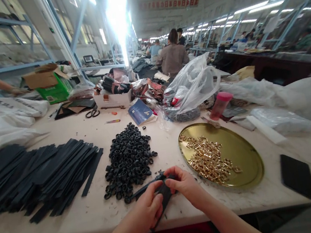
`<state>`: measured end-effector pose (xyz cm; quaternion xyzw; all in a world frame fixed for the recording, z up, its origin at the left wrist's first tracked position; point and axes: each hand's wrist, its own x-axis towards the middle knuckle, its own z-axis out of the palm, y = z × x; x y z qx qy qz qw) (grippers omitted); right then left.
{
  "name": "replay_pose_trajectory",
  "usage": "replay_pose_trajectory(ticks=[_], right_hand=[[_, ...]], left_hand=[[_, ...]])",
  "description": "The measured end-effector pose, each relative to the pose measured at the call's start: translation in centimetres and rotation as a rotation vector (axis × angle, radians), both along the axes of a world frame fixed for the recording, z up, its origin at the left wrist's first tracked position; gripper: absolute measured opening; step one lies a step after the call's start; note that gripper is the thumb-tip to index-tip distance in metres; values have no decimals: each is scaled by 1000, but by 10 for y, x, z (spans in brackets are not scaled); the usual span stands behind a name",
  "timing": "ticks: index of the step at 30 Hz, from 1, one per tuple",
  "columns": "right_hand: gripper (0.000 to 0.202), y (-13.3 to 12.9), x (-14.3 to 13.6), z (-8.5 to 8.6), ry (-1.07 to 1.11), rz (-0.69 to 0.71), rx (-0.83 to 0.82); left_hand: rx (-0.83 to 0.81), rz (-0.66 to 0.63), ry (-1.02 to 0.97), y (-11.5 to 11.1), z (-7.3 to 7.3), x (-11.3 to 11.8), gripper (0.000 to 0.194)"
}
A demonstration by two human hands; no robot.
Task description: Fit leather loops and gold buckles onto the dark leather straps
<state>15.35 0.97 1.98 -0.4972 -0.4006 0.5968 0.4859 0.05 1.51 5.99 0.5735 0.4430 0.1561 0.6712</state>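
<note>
My left hand (150, 205) is closed around a black strap (165, 195), which slants down toward the table's front edge. At the strap's upper end, my right hand (185, 187) pinches with thumb and fingertips; any small part between them is hidden. Just left of the hands lies a heap of small black loops (129, 156). Right of them, a round gold tray (248, 156) carries many small gold metal buckles (210, 159). Flat black strips (61, 176) are piled at the left of the table.
Behind the loops lie a blue booklet (140, 112), black scissors (92, 113) and a pen (113, 121). A clear plastic bag (192, 86) and a pink-lidded jar (221, 104) stand behind the tray. A dark flat rectangle (297, 176) rests at right. Other people sit farther back.
</note>
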Motion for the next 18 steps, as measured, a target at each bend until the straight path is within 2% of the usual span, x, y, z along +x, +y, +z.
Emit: replay_pose_trajectory(ticks=[2,3,5,7,10,12,14,18], right_hand=[[48,0,-5,-3,8,-3,18],[53,2,-5,-5,-83,11,41],[47,13,5,-7,-423,23,101],[30,33,32,-6,-805,-16,136],[18,72,89,-5,-1031,-129,104],[13,94,121,-6,-1155,-153,56],[14,110,141,-11,-1233,-126,6],[22,122,153,-20,-1261,-43,-47]], left_hand=[[-48,96,-65,2,-3,4,48],[-57,130,-94,4,-6,5,51],[-36,172,-127,11,-12,6,49],[-9,204,-126,17,-19,4,42],[-24,239,-112,23,-25,1,38],[-35,248,-106,23,-26,2,37],[-30,248,-98,22,-27,4,38],[30,175,-53,19,-32,5,39]])
